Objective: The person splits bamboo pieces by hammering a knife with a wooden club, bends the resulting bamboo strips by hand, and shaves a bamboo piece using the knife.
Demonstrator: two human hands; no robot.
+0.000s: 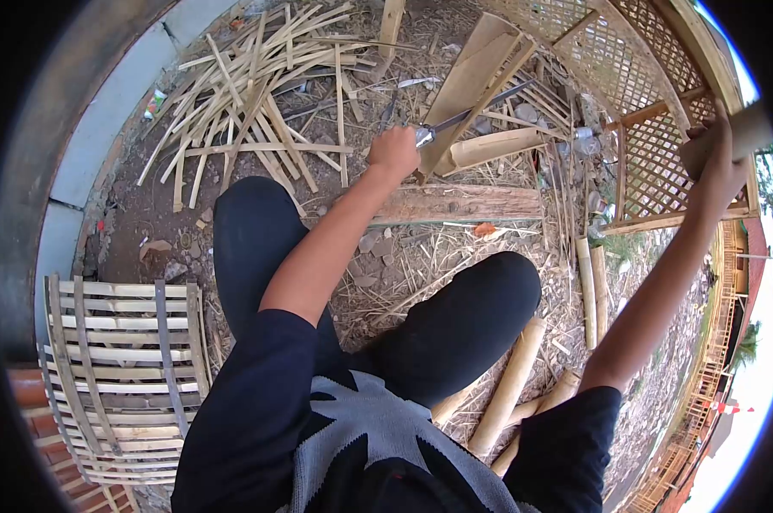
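My left hand (395,152) is closed round the handle of a long knife (455,120). Its dark blade points up and to the right, across an upright split bamboo piece (472,73); how deep it sits in the bamboo is unclear. Below the blade lies a curved bamboo half (497,149), and nearer me a flat wooden board (463,203). Raised at the far right, my right hand (713,156) grips a thick brownish block (749,130), partly cut off by the dark image edge.
Thin bamboo strips (258,94) are heaped at upper left. A slatted bamboo frame (121,368) stands at lower left. Bamboo poles (510,385) lie beside my knee. A lattice panel (660,162) is at upper right, with plastic cups (584,142) near it.
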